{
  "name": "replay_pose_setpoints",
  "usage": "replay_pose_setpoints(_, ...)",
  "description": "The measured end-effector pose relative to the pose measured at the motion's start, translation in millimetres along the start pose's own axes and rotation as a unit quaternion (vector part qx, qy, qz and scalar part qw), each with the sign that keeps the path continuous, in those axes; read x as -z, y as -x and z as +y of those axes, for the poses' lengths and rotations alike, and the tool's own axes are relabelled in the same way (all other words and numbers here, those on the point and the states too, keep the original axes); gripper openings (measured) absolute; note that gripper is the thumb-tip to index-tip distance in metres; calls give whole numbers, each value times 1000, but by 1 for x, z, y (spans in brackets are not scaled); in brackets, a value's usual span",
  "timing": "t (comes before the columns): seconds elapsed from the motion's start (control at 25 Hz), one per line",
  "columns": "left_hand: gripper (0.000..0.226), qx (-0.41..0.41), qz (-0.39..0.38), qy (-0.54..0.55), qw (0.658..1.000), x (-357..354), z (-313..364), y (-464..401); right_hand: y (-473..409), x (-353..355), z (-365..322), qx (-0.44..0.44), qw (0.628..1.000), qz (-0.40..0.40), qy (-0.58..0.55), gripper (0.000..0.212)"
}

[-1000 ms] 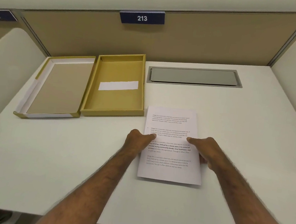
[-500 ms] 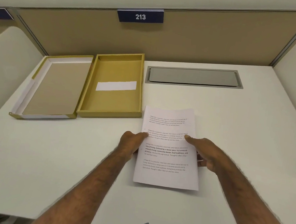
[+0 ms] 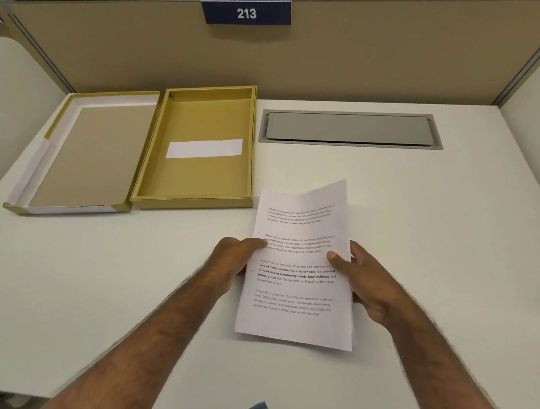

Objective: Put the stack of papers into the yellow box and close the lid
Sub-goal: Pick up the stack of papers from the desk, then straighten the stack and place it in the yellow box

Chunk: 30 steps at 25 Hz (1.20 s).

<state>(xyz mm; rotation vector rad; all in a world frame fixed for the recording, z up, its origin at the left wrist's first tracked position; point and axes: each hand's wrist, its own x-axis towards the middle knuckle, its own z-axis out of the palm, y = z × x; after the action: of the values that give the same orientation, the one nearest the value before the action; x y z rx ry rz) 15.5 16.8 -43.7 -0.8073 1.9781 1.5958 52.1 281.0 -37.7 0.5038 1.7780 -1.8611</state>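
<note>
Stack of white printed papers (image 3: 299, 266), clamped at mid-height in the grip of the left hand (image 3: 233, 260) and right hand (image 3: 367, 279), far edge curling upward, just right of the open yellow cardboard box (image 3: 198, 151). Box interior holds a white strip. Its tan-lined lid (image 3: 82, 153) lies inverted, touching the box's left side on the white surface (image 3: 425, 219).
</note>
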Motion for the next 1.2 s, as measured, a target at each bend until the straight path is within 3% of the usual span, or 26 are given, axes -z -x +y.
replay_pose_setpoints(0.16, 44, -27, -40, 6, 999, 5, -2, 5, 11, 7, 3, 57, 997, -9, -47, 32)
replay_pose_setpoints(0.36, 65, -143, -109, 88, 980, 11, 20, 17, 25, 19, -7, 148, 984, -27, -90, 43)
replay_pose_setpoints(0.44, 56, -190, -98, 127, 968, 8, 36, 23, 28, 22, -21, 202, 977, -20, -70, 43)
replay_pose_setpoints(0.56, 28, -334, -68, 109, 934, 3, 60, 33, 33, 25, -42, 301, 954, -3, -20, 42)
replay_pose_setpoints(0.68, 20, -420, -71, 99, 899, 3, 67, 42, 29, 25, -46, 363, 931, 19, 34, 35)
replay_pose_setpoints(0.84, 29, -427, -46, 47, 902, -1, 36, 45, 10, 22, -7, 354, 927, 70, 103, 45)
replay_pose_setpoints(1.04, 64, -411, -43, -13, 911, -4, 20, 44, 12, 9, 0, 346, 931, 82, 85, 58)
replay_pose_setpoints(1.2, 58, -429, -30, 0, 903, -5, 26, 43, 16, 6, -9, 353, 926, 105, 87, 47)
